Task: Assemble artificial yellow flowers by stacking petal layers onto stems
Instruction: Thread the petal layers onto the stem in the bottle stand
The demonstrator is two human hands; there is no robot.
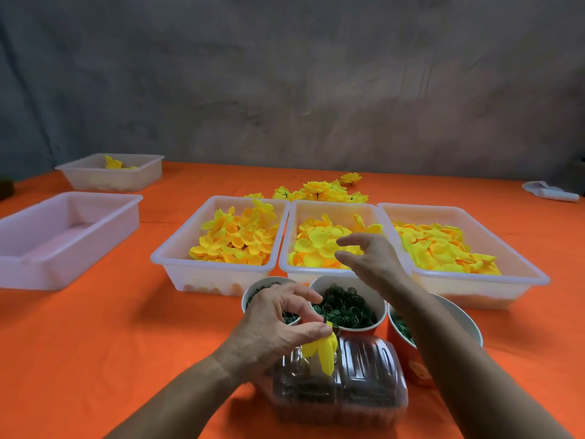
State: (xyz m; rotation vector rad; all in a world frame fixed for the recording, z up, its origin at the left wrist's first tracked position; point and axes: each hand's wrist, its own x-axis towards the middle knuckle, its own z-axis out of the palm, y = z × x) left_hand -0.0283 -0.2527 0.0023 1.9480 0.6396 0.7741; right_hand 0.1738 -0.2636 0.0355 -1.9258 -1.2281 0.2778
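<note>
My left hand (278, 321) pinches a dark green stem with a folded yellow petal layer (321, 351) hanging from it, above a clear plastic container (364, 384) of stems. My right hand (368, 255) hovers with fingers apart over the front edge of the middle petal tray (332, 210), holding nothing. Trays of yellow petals stand to its left (177, 248) and right (519, 270). Three cups of green ring parts (345, 307) sit between the trays and the container.
Finished yellow flowers (323, 191) lie behind the trays on the orange tablecloth (110, 327). An empty pinkish tray (63, 236) sits far left, with a white tray (110, 172) holding a few flowers behind it. A white object (549, 191) lies far right.
</note>
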